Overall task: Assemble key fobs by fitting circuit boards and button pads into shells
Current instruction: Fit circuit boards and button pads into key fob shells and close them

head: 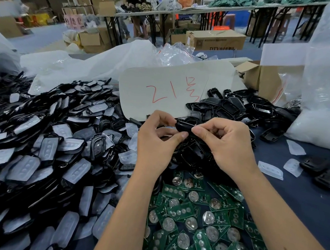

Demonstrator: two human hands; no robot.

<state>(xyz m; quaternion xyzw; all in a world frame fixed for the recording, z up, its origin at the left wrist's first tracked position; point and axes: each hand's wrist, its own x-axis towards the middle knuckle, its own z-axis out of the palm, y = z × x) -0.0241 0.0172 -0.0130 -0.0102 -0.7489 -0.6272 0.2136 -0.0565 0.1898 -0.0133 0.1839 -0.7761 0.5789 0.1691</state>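
Note:
Both hands hold one black key fob shell (184,127) at the middle of the view, above the table. My left hand (157,138) pinches its left end between thumb and fingers. My right hand (226,141) pinches its right end, fingers curled. Green circuit boards (192,221) with round battery clips lie in a heap under my forearms. A large pile of black shells fitted with translucent button pads (39,154) fills the left side. Empty black shell halves (230,108) are heaped behind my hands.
A grey card (172,92) with red writing leans behind the hands. Loose button pads (271,170) and two black shells (322,172) lie on the blue cloth at right. Plastic bags (324,98) and a cardboard box (262,77) stand at back right.

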